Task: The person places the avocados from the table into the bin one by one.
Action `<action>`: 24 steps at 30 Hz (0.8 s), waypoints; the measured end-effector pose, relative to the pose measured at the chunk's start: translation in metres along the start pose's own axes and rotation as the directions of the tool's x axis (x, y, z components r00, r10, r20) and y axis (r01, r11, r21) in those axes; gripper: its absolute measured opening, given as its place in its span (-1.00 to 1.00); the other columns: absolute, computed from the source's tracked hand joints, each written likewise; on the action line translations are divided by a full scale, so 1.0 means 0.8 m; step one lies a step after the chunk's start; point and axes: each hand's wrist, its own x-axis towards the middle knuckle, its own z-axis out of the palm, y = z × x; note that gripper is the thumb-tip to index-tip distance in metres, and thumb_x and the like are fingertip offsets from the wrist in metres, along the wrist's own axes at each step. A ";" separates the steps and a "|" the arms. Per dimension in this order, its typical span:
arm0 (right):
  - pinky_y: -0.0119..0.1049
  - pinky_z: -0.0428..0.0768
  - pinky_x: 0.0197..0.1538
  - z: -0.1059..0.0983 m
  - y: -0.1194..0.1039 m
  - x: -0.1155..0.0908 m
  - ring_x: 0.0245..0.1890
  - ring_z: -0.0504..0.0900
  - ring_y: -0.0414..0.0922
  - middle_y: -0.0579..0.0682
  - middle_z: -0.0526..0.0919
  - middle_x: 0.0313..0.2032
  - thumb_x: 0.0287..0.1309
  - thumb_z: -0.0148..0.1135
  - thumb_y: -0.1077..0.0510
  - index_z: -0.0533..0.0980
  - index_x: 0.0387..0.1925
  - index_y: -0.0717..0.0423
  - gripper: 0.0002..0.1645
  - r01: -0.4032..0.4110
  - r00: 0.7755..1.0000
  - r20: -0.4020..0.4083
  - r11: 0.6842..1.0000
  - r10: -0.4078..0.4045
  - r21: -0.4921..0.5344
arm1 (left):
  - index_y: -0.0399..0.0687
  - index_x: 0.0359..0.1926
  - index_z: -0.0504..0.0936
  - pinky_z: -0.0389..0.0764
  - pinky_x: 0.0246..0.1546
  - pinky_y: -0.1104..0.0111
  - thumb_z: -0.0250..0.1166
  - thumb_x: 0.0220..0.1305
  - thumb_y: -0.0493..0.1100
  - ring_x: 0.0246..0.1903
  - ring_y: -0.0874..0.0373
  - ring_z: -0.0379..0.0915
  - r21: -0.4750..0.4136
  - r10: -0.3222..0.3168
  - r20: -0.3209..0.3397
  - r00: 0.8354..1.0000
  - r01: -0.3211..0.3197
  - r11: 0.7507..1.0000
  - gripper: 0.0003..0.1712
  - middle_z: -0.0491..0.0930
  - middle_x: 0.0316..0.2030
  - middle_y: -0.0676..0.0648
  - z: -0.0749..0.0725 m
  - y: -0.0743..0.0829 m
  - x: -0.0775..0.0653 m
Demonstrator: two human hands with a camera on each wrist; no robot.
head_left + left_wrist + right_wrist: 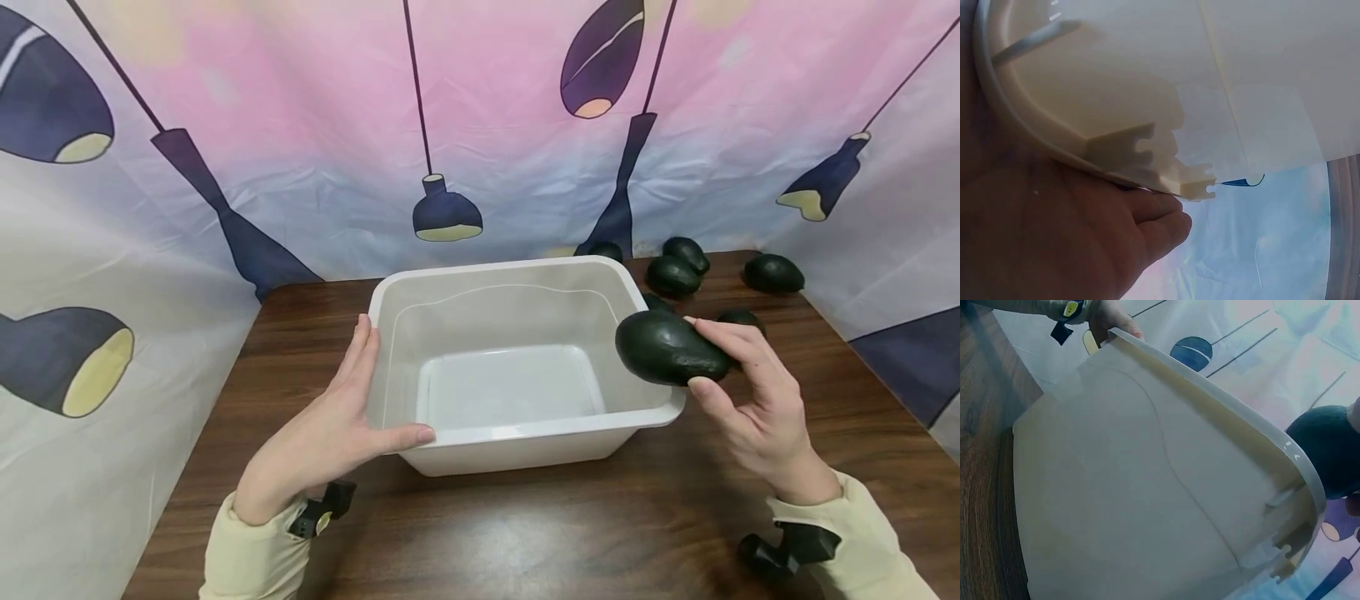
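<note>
A white plastic bin (517, 432) stands on the table, its inside bare. My left hand (330, 425) rests against the bin's left side, fingers straight, with the thumb along the front rim. In the left wrist view that hand (1085, 231) lies against the outside of the bin wall. My right hand (757, 400) holds a dark green avocado (667, 348) between fingers and thumb, at the bin's right rim. The right wrist view shows part of the avocado (1325, 450) beyond the rim.
Several avocados lie on the table behind and right of the bin, among them one at the far right (773, 273) and one nearer (672, 276). Part of another (741, 318) shows behind my right hand. A patterned cloth (337, 142) hangs behind the brown wooden table (510, 533).
</note>
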 end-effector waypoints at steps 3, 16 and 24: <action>-0.41 0.44 0.08 0.002 0.000 0.000 0.03 0.52 -0.02 0.41 0.54 0.00 0.25 0.30 0.03 0.45 0.06 0.55 -0.37 0.010 0.999 0.036 1.000 -0.010 -0.007 | 0.15 0.49 -0.56 0.12 0.31 -0.06 0.38 -0.03 0.43 0.48 0.00 -0.43 0.019 0.007 -0.001 1.000 -0.007 1.000 0.49 -0.70 0.45 0.13 0.000 -0.001 0.000; -0.40 0.44 0.06 0.015 -0.007 0.004 0.00 0.53 -0.03 0.35 0.58 -0.07 0.28 0.27 0.01 0.50 0.02 0.53 -0.40 0.054 0.990 0.132 0.998 -0.056 0.019 | 0.11 0.50 -0.54 0.14 0.30 -0.09 0.36 -0.04 0.47 0.48 -0.04 -0.42 0.029 0.012 -0.007 1.000 -0.012 1.000 0.49 -0.69 0.46 0.09 0.001 -0.001 -0.001; -0.36 0.38 0.04 0.024 -0.016 0.015 -0.08 0.53 -0.02 0.31 0.63 -0.12 0.25 0.30 -0.01 0.56 -0.05 0.49 -0.44 0.090 0.983 0.160 0.995 -0.094 0.036 | 0.11 0.50 -0.54 0.15 0.29 -0.09 0.35 -0.05 0.48 0.47 -0.06 -0.39 0.027 0.011 -0.008 1.000 -0.011 1.000 0.50 -0.69 0.46 0.10 0.001 0.000 -0.001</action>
